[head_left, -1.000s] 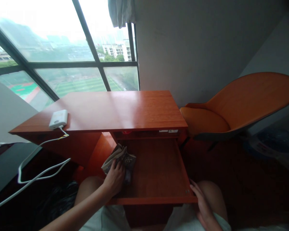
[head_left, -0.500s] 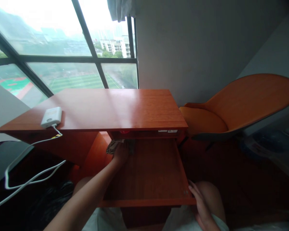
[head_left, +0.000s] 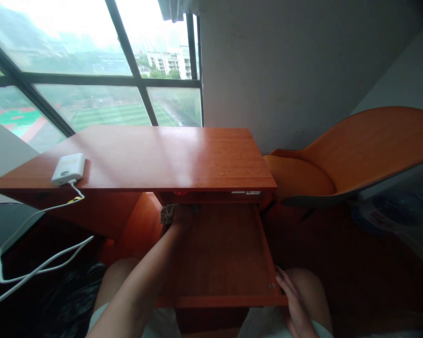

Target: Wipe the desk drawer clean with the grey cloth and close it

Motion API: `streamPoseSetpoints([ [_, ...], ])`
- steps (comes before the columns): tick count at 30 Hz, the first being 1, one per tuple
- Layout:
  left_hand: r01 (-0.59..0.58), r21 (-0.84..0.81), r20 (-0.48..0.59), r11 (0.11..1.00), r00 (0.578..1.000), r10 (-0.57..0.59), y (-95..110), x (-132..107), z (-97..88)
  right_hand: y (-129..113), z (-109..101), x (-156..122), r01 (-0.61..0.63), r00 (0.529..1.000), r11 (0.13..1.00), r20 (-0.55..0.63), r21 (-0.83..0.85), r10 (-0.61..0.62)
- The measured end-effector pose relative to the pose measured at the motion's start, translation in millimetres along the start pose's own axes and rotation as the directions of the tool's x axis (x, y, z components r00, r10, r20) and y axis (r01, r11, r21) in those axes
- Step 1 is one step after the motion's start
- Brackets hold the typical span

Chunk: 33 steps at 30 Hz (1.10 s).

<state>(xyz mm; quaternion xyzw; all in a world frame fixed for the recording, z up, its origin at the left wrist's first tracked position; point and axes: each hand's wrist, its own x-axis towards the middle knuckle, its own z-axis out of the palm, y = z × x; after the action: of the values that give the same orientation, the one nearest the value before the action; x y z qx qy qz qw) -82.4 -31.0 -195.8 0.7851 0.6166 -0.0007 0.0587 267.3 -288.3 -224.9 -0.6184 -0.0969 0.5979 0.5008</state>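
Observation:
A wooden drawer (head_left: 225,253) is pulled out of the desk (head_left: 144,157) above my lap. My left hand (head_left: 182,217) reaches to the drawer's back left, closed on a crumpled patterned cloth (head_left: 167,214). Part of that cloth bunches over the left side wall, and my fingers are mostly hidden behind the hand. At the front right corner, my right hand (head_left: 289,293) grips the drawer's side from outside, its fingertips against the wood.
A white power bank (head_left: 69,169) lies on the desktop at left, and its white cable (head_left: 38,213) loops down beside the desk. An orange chair (head_left: 359,150) stands on the right. A black plastic bag (head_left: 70,293) lies at lower left. Something red shows inside the desk opening.
My left hand and the cloth have shifted slightly right and deeper toward the back of the drawer. My right hand stays at the corner. The view has tilted a little.

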Motion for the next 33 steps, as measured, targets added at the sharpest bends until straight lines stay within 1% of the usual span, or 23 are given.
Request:
streamPoseSetpoints([
  [2, 0.051, 0.078, 0.004, 0.996, 0.999, -0.051, 1, -5, -3.2, 1, -1, 1, 0.007, 1.000, 1.000, -0.001, 0.006, -0.007],
  [4, 0.055, 0.146, 0.013, 0.988, 0.998, -0.058, 2, -17, -7.7, 1, -2, 2, 0.020, 1.000, 1.000, 0.004, 0.005, -0.020],
  [6, 0.014, 0.196, 0.019, 0.981, 1.000, -0.018, 4, -36, -13.7, 1, -2, 2, 0.027, 1.000, 1.000, 0.008, -0.001, -0.027],
  [9, -0.079, 0.244, 0.031, 0.967, 0.997, 0.073, 3, -73, -26.5, 0, -2, 1, 0.027, 1.000, 1.000, 0.012, 0.006, -0.027],
  [12, -0.202, 0.229, 0.068, 0.952, 0.979, 0.192, -1, -114, -40.3, -1, 0, 0, 0.018, 1.000, 1.000, 0.008, 0.018, -0.018],
  [14, -0.238, 0.197, 0.096, 0.951, 0.970, 0.223, -1, -141, -46.6, -2, 1, 0, 0.007, 1.000, 1.000, 0.013, 0.021, -0.008],
  [17, -0.206, 0.173, 0.142, 0.963, 0.973, 0.183, 9, -178, -50.4, -3, 3, -1, 0.001, 1.000, 0.999, 0.015, 0.032, -0.002],
  [20, -0.169, 0.170, 0.236, 0.971, 0.964, 0.126, 22, -203, -54.3, -5, 5, -3, 0.002, 1.000, 1.000, 0.004, 0.027, -0.003],
  [23, -0.150, 0.183, 0.329, 0.972, 0.941, 0.084, 30, -211, -64.1, -7, 5, -6, 0.006, 1.000, 1.000, -0.003, 0.021, -0.006],
  [27, -0.140, 0.185, 0.414, 0.973, 0.909, 0.052, 30, -206, -81.0, -7, 5, -6, -0.003, 1.000, 0.999, 0.000, 0.048, 0.003],
  [30, -0.137, 0.089, 0.466, 0.987, 0.881, 0.080, 31, -204, -87.6, -3, 3, -3, 0.000, 1.000, 0.998, 0.017, 0.059, -0.001],
  [33, -0.152, -0.032, 0.515, 0.988, 0.845, 0.147, 35, -205, -86.1, 0, 0, 1, 0.007, 0.999, 0.998, 0.034, 0.069, -0.010],
])
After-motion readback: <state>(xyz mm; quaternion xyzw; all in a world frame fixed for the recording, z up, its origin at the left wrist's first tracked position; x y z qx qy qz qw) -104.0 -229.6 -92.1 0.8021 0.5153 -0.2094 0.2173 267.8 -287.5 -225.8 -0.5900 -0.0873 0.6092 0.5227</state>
